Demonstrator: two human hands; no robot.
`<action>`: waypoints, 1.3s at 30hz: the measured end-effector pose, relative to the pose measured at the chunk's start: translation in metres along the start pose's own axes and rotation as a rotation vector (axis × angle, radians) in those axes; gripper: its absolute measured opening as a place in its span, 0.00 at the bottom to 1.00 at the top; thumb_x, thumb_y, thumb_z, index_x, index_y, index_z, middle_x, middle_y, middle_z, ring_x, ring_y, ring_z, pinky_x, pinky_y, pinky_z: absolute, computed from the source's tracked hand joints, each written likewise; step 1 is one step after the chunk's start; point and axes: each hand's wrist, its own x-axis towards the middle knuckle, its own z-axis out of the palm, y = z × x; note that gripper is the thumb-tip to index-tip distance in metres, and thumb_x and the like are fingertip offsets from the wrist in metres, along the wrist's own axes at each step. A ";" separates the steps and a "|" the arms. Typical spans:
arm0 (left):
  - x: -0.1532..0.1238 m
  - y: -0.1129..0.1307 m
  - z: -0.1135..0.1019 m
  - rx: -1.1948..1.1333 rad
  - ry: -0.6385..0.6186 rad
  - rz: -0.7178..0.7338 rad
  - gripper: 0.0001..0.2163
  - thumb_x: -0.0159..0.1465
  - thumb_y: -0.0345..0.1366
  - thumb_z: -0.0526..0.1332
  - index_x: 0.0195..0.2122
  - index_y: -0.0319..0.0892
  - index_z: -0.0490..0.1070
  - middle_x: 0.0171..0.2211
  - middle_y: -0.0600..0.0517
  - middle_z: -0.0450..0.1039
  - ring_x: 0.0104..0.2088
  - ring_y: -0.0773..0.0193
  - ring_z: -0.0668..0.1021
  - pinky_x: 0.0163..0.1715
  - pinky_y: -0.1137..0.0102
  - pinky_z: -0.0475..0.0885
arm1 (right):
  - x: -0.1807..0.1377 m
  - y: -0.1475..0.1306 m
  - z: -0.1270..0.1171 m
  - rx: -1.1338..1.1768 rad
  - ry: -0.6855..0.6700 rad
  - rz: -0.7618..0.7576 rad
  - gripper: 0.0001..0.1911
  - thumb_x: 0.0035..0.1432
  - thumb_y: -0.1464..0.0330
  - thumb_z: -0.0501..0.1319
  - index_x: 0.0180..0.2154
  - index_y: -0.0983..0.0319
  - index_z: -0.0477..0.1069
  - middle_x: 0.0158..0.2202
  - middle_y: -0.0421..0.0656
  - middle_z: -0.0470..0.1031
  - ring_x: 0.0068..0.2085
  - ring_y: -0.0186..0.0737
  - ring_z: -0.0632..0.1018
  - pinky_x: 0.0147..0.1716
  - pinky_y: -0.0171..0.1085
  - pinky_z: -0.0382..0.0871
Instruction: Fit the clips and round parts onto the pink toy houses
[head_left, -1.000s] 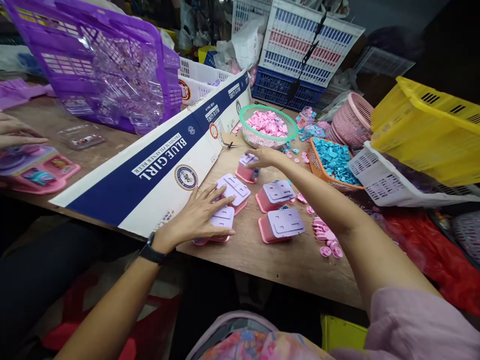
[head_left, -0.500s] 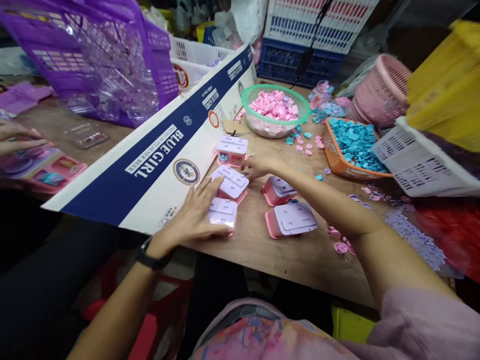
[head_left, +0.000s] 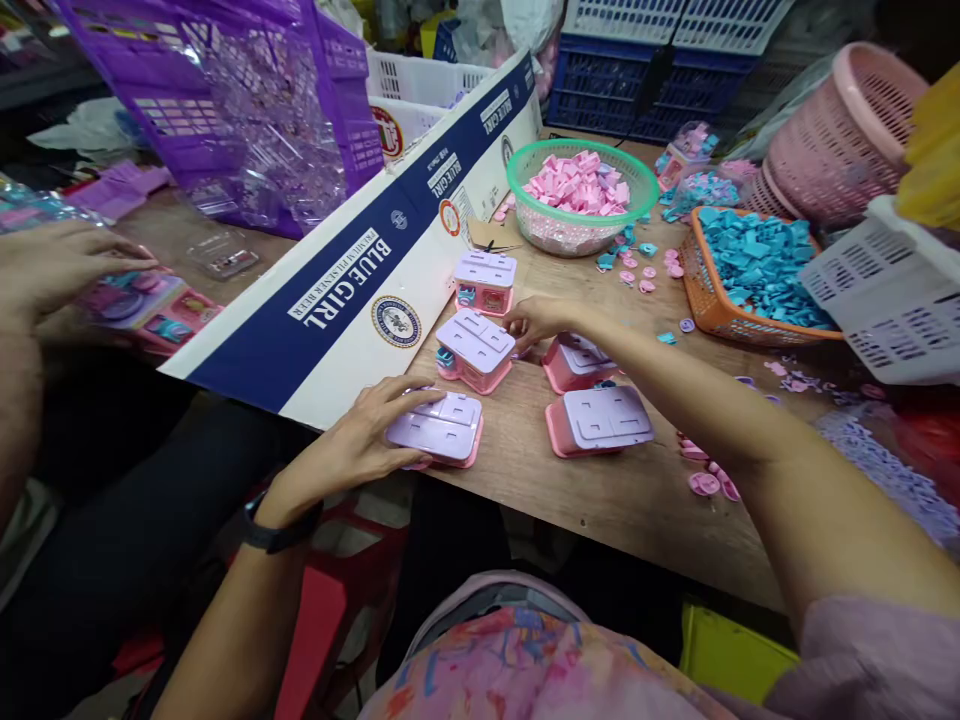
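Several pink toy boxes with lilac lids lie on the wooden table (head_left: 600, 500). My left hand (head_left: 360, 440) rests with fingers spread over the nearest toy box (head_left: 442, 430) at the table's front edge. My right hand (head_left: 536, 322) reaches between the middle toy box (head_left: 474, 350) and a right-hand toy box (head_left: 576, 362), its fingers curled and touching the middle one's side. Another toy box (head_left: 486, 282) stands farther back, and one more toy box (head_left: 600, 420) lies at the front right.
A long Blue Girl cardboard panel (head_left: 360, 290) leans along the left. A green basket of pink pieces (head_left: 581, 195), an orange basket of blue pieces (head_left: 757, 275), a purple crate (head_left: 225, 110), pink baskets (head_left: 840, 140). Another person's hand (head_left: 60, 270) works at left.
My right hand pulled back from the far toy box toward the middle one. My left hand slid onto the nearest box. The view shifted left and down.
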 end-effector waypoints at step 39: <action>0.167 0.101 0.088 0.118 0.295 -0.055 0.39 0.63 0.61 0.64 0.65 0.38 0.61 0.57 0.36 0.71 0.56 0.41 0.76 0.51 0.56 0.73 | -0.256 -0.082 0.131 0.173 0.625 0.185 0.14 0.62 0.66 0.64 0.50 0.55 0.74 0.67 0.50 0.66 0.72 0.58 0.60 0.67 0.64 0.56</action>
